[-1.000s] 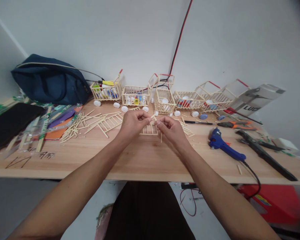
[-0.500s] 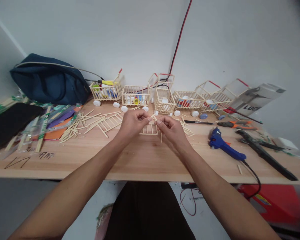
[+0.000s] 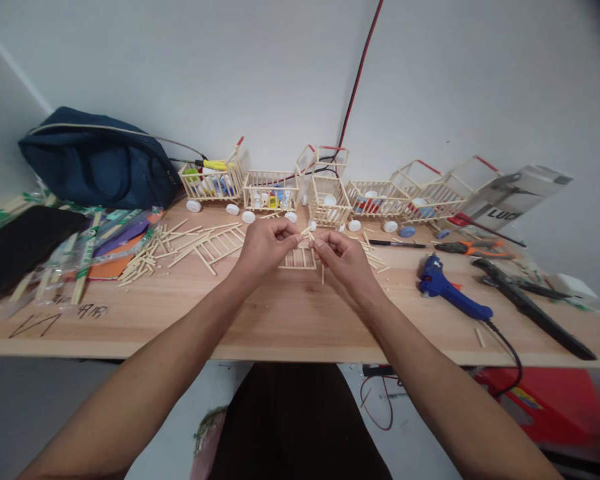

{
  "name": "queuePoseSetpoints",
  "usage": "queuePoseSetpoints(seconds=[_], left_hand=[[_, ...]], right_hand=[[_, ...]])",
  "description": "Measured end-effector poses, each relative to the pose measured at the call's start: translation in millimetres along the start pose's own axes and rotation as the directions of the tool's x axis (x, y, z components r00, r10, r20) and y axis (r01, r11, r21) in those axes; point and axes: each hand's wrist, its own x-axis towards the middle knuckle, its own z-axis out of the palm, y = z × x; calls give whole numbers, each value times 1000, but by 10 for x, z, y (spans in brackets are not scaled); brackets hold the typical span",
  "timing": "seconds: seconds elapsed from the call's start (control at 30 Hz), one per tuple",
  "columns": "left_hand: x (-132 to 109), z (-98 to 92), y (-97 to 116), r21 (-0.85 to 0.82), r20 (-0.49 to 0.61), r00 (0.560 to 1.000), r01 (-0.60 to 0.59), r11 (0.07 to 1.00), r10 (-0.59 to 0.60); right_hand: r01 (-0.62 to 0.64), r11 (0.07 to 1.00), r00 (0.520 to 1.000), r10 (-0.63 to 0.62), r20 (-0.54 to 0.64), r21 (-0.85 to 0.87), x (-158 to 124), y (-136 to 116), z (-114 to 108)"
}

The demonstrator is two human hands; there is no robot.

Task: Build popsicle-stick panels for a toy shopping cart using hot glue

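My left hand (image 3: 270, 247) pinches a thin wooden stick (image 3: 306, 232) over the middle of the table. Close on its right, my right hand (image 3: 344, 259) is closed on another thin stick (image 3: 323, 273), whose lower end hangs below the fingers. The fingertips of both hands nearly meet, and the stick ends between them are small and partly hidden. Below and between the hands lies a ladder-like stick frame (image 3: 300, 268), partly covered by them. A larger stick frame (image 3: 219, 247) and a pile of loose sticks (image 3: 143, 263) lie to the left.
Small wooden carts (image 3: 271, 190) with white wheels line the wall. At the right are a blue glue gun (image 3: 450, 290), orange-handled pliers (image 3: 473, 249), a black pen (image 3: 397, 245) and a black-handled tool (image 3: 535, 310). A blue bag (image 3: 103, 160) and black phone-like slab (image 3: 27, 247) are left.
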Motion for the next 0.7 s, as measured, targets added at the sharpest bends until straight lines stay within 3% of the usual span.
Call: queuePoseSetpoints(seconds=[0.7], left_hand=[[-5,7,-1,20,13,1000,-5,1000,5]], right_hand=[[-17,999,1000,17,-3,31,-10,63,14]])
